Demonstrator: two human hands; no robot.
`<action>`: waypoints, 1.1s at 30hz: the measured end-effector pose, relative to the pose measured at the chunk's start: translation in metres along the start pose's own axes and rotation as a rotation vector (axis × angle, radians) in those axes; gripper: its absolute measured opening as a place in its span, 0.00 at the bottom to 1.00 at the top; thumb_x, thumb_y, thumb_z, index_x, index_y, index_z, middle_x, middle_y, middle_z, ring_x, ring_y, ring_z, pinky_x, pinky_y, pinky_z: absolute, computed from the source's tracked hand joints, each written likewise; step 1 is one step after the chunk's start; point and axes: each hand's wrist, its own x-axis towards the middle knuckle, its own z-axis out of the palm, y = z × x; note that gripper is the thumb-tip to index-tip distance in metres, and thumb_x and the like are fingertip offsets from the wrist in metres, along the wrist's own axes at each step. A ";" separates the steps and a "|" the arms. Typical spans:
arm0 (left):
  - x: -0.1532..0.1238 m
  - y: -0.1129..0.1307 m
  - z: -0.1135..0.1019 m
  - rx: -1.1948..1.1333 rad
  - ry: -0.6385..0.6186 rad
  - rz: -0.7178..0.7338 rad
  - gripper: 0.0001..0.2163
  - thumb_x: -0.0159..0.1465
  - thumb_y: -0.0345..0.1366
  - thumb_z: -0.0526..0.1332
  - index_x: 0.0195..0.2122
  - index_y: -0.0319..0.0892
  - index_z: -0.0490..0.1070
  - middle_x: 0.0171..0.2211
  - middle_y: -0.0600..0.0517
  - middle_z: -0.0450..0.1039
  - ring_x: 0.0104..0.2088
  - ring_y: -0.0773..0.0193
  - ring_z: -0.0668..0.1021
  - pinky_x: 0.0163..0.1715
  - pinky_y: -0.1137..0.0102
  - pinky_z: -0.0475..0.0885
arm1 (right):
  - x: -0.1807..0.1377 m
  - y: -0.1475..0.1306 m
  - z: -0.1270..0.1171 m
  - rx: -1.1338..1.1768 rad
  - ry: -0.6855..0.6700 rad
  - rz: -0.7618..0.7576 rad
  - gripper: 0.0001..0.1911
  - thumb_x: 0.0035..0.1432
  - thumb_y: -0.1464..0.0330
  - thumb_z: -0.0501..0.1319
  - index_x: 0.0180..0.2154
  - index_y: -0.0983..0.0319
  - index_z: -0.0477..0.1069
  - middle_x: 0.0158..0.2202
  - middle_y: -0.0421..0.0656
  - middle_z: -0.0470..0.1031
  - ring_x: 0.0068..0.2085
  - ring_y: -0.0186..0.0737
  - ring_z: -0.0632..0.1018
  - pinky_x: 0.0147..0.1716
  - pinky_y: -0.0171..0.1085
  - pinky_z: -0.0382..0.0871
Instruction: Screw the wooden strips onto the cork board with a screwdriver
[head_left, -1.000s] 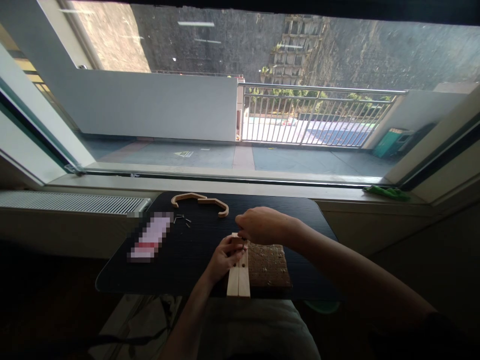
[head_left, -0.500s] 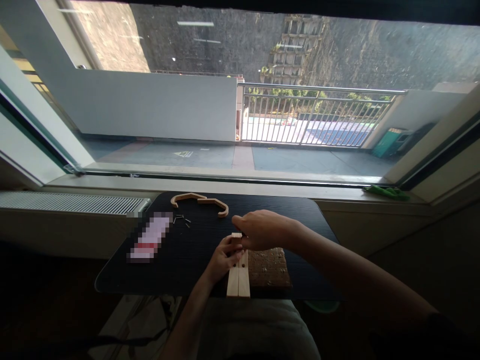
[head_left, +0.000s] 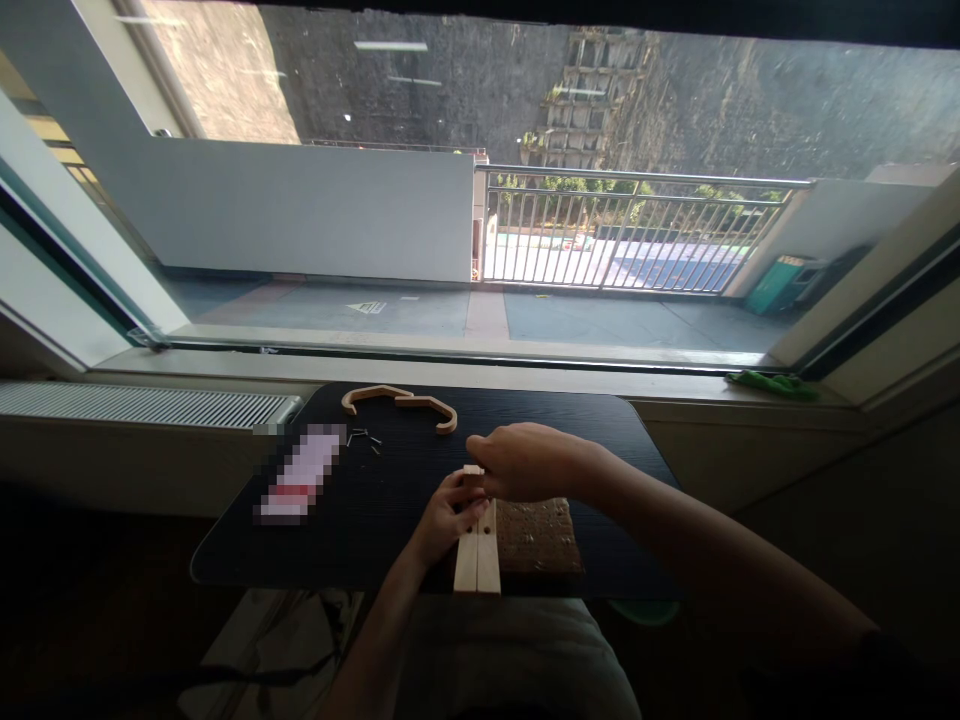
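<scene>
Two light wooden strips point(head_left: 477, 558) lie side by side on the black table point(head_left: 360, 510), pointing toward me. My left hand point(head_left: 442, 515) curls around their far end from the left. My right hand point(head_left: 525, 462) is closed in a pinch over the same end from the right; what its fingertips hold is hidden. A brown cork-like board point(head_left: 537, 535) lies just right of the strips, partly under my right wrist.
A curved wooden piece point(head_left: 401, 402) rests at the table's far edge. Several small dark nails point(head_left: 364, 438) and a blurred pink-white packet point(head_left: 300, 478) lie to the left. A radiator grille point(head_left: 142, 406) and the window sill run behind the table.
My right hand has sunk slightly and shifted a little left over the far end of the strips. The left hand and the strips have stayed put.
</scene>
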 end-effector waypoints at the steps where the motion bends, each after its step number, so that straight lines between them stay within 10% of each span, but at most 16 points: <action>1: 0.000 0.000 0.000 0.000 0.001 -0.001 0.11 0.58 0.45 0.68 0.33 0.43 0.83 0.43 0.45 0.73 0.49 0.52 0.74 0.55 0.60 0.68 | 0.000 0.000 -0.001 0.003 -0.007 0.006 0.15 0.64 0.64 0.55 0.46 0.67 0.71 0.36 0.53 0.80 0.36 0.48 0.81 0.24 0.36 0.58; 33: 0.000 0.000 0.002 -0.050 0.023 0.019 0.10 0.57 0.45 0.70 0.32 0.43 0.83 0.45 0.45 0.74 0.51 0.51 0.74 0.55 0.60 0.69 | 0.001 0.012 0.007 0.075 0.085 -0.107 0.07 0.63 0.68 0.56 0.38 0.64 0.70 0.39 0.49 0.78 0.37 0.41 0.77 0.28 0.36 0.58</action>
